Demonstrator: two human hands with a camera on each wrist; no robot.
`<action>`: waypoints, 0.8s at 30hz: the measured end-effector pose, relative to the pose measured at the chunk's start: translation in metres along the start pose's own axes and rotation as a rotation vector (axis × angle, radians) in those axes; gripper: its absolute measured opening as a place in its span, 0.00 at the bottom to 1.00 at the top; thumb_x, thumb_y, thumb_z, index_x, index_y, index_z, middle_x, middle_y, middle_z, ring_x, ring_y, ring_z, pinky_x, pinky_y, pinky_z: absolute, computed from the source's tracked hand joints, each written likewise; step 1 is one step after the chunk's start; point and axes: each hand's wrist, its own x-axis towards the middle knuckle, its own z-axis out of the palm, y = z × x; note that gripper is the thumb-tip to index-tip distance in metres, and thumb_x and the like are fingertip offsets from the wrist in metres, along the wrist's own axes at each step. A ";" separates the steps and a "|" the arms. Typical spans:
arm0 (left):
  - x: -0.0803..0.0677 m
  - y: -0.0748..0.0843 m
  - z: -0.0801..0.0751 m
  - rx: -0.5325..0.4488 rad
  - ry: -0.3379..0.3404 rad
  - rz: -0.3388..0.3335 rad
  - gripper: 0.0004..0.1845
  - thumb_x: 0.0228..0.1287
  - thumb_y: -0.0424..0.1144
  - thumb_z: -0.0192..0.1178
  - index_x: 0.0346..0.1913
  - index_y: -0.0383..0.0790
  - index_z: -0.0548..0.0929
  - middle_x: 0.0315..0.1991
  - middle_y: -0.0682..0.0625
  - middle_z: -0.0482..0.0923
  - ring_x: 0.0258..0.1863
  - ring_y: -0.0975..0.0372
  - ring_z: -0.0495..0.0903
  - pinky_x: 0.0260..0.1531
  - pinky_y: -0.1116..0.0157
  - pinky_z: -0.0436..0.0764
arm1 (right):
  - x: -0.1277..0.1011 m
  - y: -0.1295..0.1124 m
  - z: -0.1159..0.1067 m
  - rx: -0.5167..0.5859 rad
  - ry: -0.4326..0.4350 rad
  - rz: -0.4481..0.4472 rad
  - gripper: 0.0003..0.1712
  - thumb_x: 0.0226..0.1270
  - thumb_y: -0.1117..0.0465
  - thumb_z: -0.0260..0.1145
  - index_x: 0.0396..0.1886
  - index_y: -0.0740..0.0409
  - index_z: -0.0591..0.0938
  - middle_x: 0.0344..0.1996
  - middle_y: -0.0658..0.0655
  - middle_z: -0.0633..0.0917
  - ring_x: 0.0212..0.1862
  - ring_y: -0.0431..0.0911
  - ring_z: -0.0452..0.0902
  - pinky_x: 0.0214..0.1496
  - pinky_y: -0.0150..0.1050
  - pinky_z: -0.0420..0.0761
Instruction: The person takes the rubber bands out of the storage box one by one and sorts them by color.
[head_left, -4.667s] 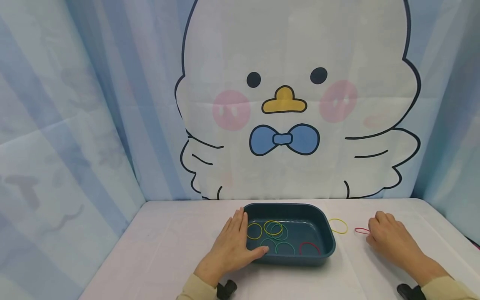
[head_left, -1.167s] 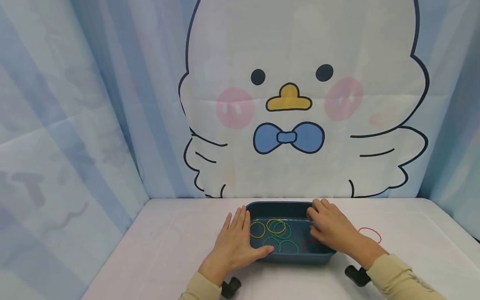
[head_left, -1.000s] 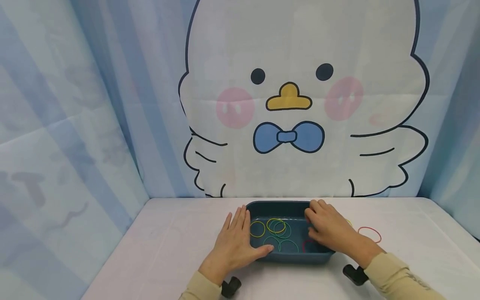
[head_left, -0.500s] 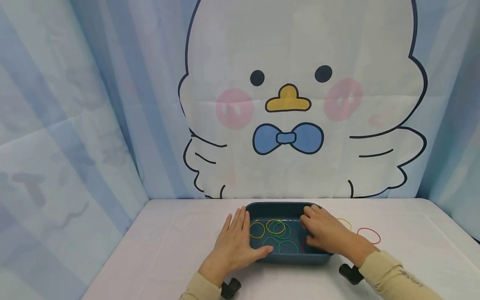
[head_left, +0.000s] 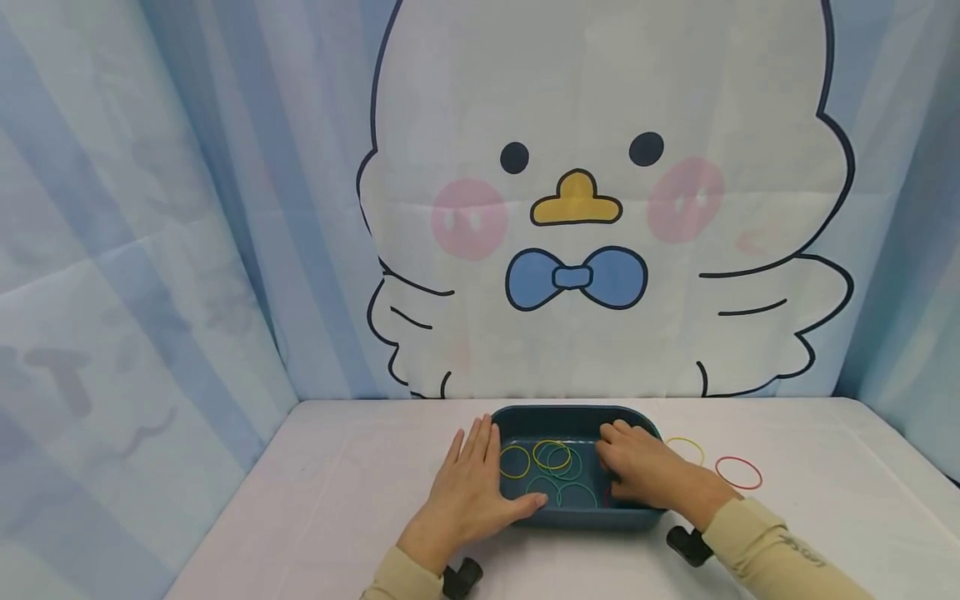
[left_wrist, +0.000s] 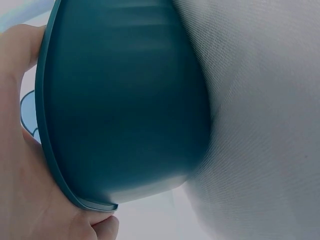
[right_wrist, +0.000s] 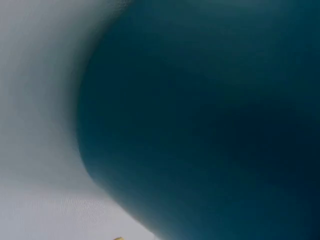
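A dark teal plastic basin (head_left: pixel 570 408) stands on the table with several yellow and green rubber bands (head_left: pixel 577 484) in it. My left hand (head_left: pixel 465 500) lies with straight fingers along its left rim, thumb over the near edge. In the left wrist view the basin's outer wall (left_wrist: pixel 125 100) fills the middle. Inside the right part of the basin is my right hand (head_left: pixel 641 467), fingers curled; they pinch a red rubber band, now hidden behind them. Another red band on the basin floor is mostly covered by this hand. The right wrist view shows only the basin's wall (right_wrist: pixel 190 125) up close.
On the white tabletop (head_left: pixel 337 483), right of the basin, lie a yellow rubber band (head_left: pixel 684 439) and a red rubber band (head_left: pixel 761 477). Behind the table hangs a curtain (head_left: pixel 465 350) printed with a cartoon bird.
My right hand has carried a red rubber band from the table on the right over the rim and left into the basin. The left hand has kept its place.
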 end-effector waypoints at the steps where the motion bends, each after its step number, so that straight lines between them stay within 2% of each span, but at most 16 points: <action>1: 0.000 0.000 0.000 -0.001 -0.001 0.000 0.63 0.54 0.82 0.45 0.78 0.32 0.53 0.80 0.41 0.47 0.80 0.52 0.47 0.78 0.50 0.48 | 0.000 0.000 0.001 -0.003 -0.001 0.000 0.19 0.39 0.60 0.78 0.21 0.48 0.72 0.26 0.45 0.65 0.30 0.40 0.56 0.29 0.33 0.59; 5: 0.000 0.000 0.000 0.006 0.000 0.003 0.63 0.54 0.82 0.44 0.78 0.32 0.53 0.80 0.41 0.47 0.80 0.51 0.47 0.78 0.50 0.48 | 0.002 -0.002 0.004 -0.022 0.001 -0.008 0.19 0.39 0.59 0.78 0.20 0.48 0.72 0.25 0.45 0.67 0.29 0.40 0.57 0.28 0.33 0.59; 15: 0.001 0.001 -0.001 0.015 0.005 0.002 0.63 0.54 0.82 0.45 0.77 0.32 0.53 0.80 0.41 0.48 0.80 0.52 0.47 0.78 0.50 0.49 | 0.005 -0.006 0.007 -0.066 0.045 -0.043 0.14 0.43 0.65 0.75 0.17 0.51 0.75 0.23 0.47 0.69 0.27 0.41 0.59 0.26 0.33 0.62; 20: 0.000 0.001 -0.001 0.010 0.000 0.000 0.63 0.54 0.82 0.45 0.77 0.32 0.53 0.80 0.41 0.47 0.80 0.52 0.47 0.78 0.50 0.49 | 0.005 -0.006 0.010 -0.070 0.025 -0.036 0.12 0.46 0.66 0.75 0.18 0.53 0.77 0.24 0.48 0.71 0.27 0.41 0.60 0.27 0.34 0.64; 24: 0.000 0.001 -0.001 0.005 -0.002 0.001 0.63 0.54 0.82 0.45 0.77 0.32 0.53 0.80 0.41 0.47 0.80 0.52 0.47 0.78 0.50 0.48 | 0.005 -0.007 0.012 -0.097 0.022 -0.041 0.08 0.49 0.66 0.74 0.22 0.57 0.81 0.24 0.49 0.72 0.28 0.42 0.59 0.27 0.35 0.65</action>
